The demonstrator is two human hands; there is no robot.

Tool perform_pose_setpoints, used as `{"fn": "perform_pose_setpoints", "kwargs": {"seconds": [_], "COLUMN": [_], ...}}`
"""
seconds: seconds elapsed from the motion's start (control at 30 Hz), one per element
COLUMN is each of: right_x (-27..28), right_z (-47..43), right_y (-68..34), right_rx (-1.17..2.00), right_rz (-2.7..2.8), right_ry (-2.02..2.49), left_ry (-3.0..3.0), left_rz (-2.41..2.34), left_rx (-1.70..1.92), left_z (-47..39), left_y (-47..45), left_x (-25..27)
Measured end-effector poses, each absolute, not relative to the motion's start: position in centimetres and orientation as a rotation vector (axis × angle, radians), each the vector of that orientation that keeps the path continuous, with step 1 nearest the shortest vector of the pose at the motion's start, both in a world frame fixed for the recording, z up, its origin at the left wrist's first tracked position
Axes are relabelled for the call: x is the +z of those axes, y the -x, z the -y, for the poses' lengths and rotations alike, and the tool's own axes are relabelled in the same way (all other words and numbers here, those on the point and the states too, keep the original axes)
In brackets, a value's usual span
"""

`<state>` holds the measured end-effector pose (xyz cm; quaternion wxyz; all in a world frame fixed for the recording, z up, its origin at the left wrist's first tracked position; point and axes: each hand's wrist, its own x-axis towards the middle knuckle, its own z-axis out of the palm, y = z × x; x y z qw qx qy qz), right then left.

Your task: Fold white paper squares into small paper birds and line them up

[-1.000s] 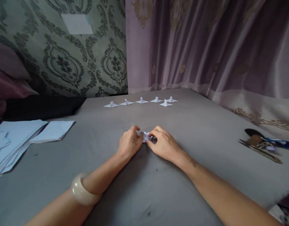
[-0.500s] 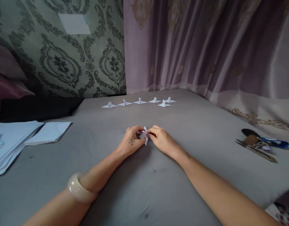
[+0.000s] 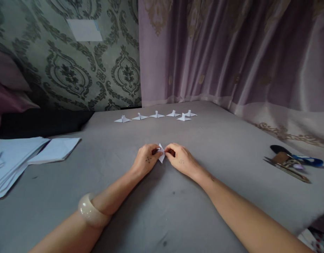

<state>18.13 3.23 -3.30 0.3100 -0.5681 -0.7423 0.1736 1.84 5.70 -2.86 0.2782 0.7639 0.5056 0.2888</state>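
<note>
Between my hands is a small piece of folded white paper [image 3: 161, 156], with pointed corners at top and bottom. My left hand [image 3: 147, 157] pinches its left side between thumb and fingers. From the other side, my right hand [image 3: 178, 155] has thumb and forefinger closed on the paper's right edge. The fingers cover part of the folds. Farther back, several folded white paper cranes [image 3: 156, 114] with spread wings stand in a loose row.
A grey cloth-covered surface [image 3: 199, 211] lies beneath everything. White paper sheets [image 3: 14, 158] and a smaller stack of paper [image 3: 56, 149] lie at left. Scissors [image 3: 288, 171], a brown piece and a blue-handled tool [image 3: 309, 160] lie at right. A curtain [image 3: 217, 52] hangs behind.
The folded paper has turned a little and shows less of its right side. My right fingertips have shifted slightly down along its edge. The cranes stay put.
</note>
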Motion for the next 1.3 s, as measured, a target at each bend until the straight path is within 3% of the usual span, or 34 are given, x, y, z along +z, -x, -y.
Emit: {"fn": "perform_pose_setpoints", "kwargs": {"seconds": [0.53, 0.93, 1.17, 1.3], "right_x": [-2.6, -2.3, -1.8, -1.5], "right_z": [-2.2, -3.4, -3.3, -3.5], "right_y": [-17.4, -16.6, -16.9, -17.1], "right_rx": [0.381, 0.572, 0.409, 0.569], "right_rz": [1.954, 1.726, 1.827, 1.788], "right_ry": [1.527, 1.612, 1.630, 1.684], "left_ry": [-2.117, -2.467, -2.493, -2.465], "left_rz": [-1.303, -1.231, -1.174, -1.140], "left_rx": [0.802, 0.788, 0.766, 0.789], "left_z": [-6.0, -6.3, -6.4, -6.5], "left_y": [-1.7, -1.6, -1.6, -1.5], "left_x": [-3.3, -3.8, -3.8, -3.9]}}
